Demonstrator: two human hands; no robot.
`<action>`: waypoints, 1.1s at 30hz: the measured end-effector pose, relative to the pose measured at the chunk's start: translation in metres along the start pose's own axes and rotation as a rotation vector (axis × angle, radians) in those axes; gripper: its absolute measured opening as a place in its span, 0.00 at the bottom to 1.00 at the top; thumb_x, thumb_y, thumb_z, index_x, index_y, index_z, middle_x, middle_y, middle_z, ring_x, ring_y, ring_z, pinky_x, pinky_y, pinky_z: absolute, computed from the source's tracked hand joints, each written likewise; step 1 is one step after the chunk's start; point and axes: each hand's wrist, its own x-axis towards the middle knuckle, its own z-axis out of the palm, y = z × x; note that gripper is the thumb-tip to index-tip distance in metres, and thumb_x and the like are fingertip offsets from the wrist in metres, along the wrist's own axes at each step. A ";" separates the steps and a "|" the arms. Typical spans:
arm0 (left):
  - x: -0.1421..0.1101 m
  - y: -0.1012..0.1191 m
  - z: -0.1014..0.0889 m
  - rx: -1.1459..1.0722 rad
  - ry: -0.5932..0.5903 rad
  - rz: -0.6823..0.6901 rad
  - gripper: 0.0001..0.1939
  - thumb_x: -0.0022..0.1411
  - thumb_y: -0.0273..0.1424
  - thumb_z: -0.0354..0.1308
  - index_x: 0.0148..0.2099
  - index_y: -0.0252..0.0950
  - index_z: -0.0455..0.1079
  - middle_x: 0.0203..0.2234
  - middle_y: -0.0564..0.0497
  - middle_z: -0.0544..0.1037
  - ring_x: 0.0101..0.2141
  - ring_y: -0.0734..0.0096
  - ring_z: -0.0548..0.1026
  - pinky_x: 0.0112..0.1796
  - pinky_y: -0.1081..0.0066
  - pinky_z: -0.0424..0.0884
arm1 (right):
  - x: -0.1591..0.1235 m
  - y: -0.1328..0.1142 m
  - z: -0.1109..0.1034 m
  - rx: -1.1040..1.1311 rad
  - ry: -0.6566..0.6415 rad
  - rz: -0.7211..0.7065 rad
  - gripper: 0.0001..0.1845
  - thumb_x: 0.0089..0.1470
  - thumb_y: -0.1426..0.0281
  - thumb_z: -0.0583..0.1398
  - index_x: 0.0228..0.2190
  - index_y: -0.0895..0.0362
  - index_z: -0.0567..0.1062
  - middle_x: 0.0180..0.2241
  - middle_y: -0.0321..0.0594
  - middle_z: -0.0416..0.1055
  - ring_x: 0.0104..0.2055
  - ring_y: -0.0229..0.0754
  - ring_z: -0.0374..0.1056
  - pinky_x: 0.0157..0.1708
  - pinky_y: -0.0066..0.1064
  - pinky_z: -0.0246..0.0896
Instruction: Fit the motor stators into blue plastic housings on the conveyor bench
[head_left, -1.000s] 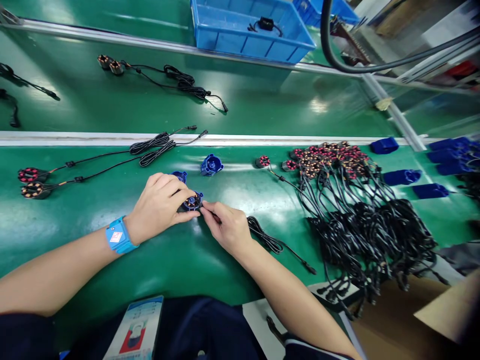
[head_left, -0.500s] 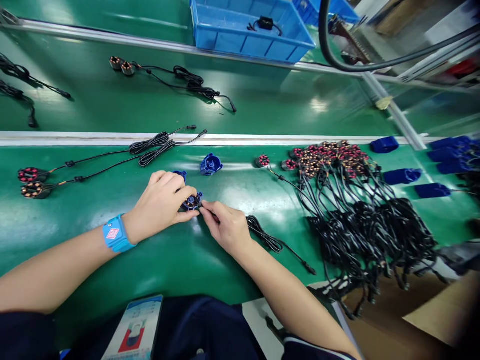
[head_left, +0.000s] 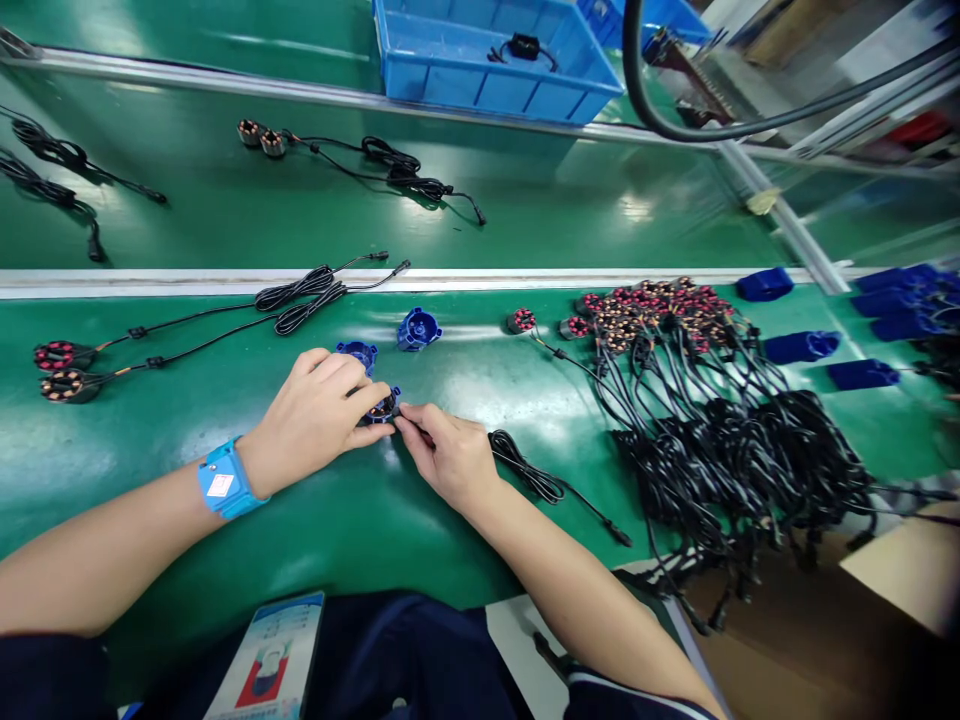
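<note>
My left hand (head_left: 319, 405), with a blue band on its wrist, grips a blue plastic motor housing (head_left: 384, 402) between thumb and fingers. A copper-wound stator sits inside that housing, partly covered by my fingers. Pinched in my right hand (head_left: 448, 450) is the black cable, right at the housing's edge; its coiled length (head_left: 529, 468) lies on the table to the right. Just beyond my left hand stands a second blue housing (head_left: 357, 353), partly hidden. Another blue housing (head_left: 418, 329) rests farther back, apart from both hands.
Two stators with cables (head_left: 67, 385) lie at the left. A heap of stators (head_left: 667, 310) with bundled black cables (head_left: 742, 460) covers the right side. Blue housings (head_left: 802, 346) lie beyond it. On the raised shelf are more cabled stators (head_left: 273, 143) and a blue bin (head_left: 495, 85).
Both hands keep their hold on the housing and the cable, with barely any movement. The camera view has shifted slightly. On the shelf, the cabled stators and cables have moved right.
</note>
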 end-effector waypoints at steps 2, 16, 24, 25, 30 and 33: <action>0.002 0.000 -0.002 0.004 -0.027 -0.002 0.17 0.65 0.44 0.64 0.47 0.36 0.73 0.35 0.46 0.76 0.43 0.54 0.74 0.44 0.57 0.64 | -0.001 0.000 0.000 -0.005 -0.003 0.006 0.07 0.69 0.69 0.57 0.40 0.57 0.75 0.33 0.37 0.80 0.27 0.36 0.75 0.29 0.26 0.71; 0.001 -0.008 -0.004 -0.109 -0.063 0.007 0.16 0.65 0.42 0.65 0.47 0.36 0.72 0.42 0.44 0.79 0.51 0.54 0.76 0.49 0.56 0.65 | 0.018 0.007 -0.010 -0.267 -0.131 -0.270 0.13 0.65 0.68 0.60 0.49 0.52 0.79 0.49 0.45 0.74 0.48 0.48 0.69 0.45 0.41 0.70; -0.004 -0.008 -0.008 0.072 0.091 0.126 0.13 0.71 0.43 0.58 0.42 0.38 0.73 0.39 0.50 0.83 0.52 0.57 0.77 0.48 0.56 0.66 | 0.015 0.004 -0.004 -0.209 -0.168 -0.219 0.13 0.69 0.70 0.57 0.50 0.60 0.77 0.50 0.48 0.75 0.52 0.48 0.69 0.50 0.41 0.70; -0.005 -0.008 -0.009 0.104 0.090 0.148 0.13 0.71 0.42 0.58 0.42 0.37 0.73 0.40 0.50 0.83 0.53 0.57 0.76 0.47 0.56 0.67 | 0.014 0.004 -0.003 -0.206 -0.155 -0.218 0.13 0.69 0.70 0.57 0.50 0.60 0.77 0.50 0.48 0.75 0.52 0.48 0.70 0.49 0.40 0.70; -0.004 -0.004 -0.013 0.164 0.084 0.224 0.13 0.73 0.39 0.57 0.42 0.32 0.73 0.42 0.45 0.82 0.51 0.57 0.77 0.46 0.57 0.70 | 0.011 0.003 -0.001 -0.206 -0.108 -0.206 0.13 0.69 0.71 0.56 0.50 0.60 0.77 0.50 0.48 0.75 0.50 0.47 0.70 0.48 0.39 0.70; -0.002 -0.003 -0.013 0.145 0.085 0.225 0.15 0.73 0.38 0.55 0.42 0.31 0.74 0.41 0.44 0.82 0.49 0.59 0.78 0.47 0.58 0.70 | 0.012 0.000 -0.003 -0.237 -0.117 -0.208 0.16 0.69 0.71 0.56 0.54 0.61 0.75 0.50 0.48 0.74 0.49 0.47 0.69 0.46 0.39 0.69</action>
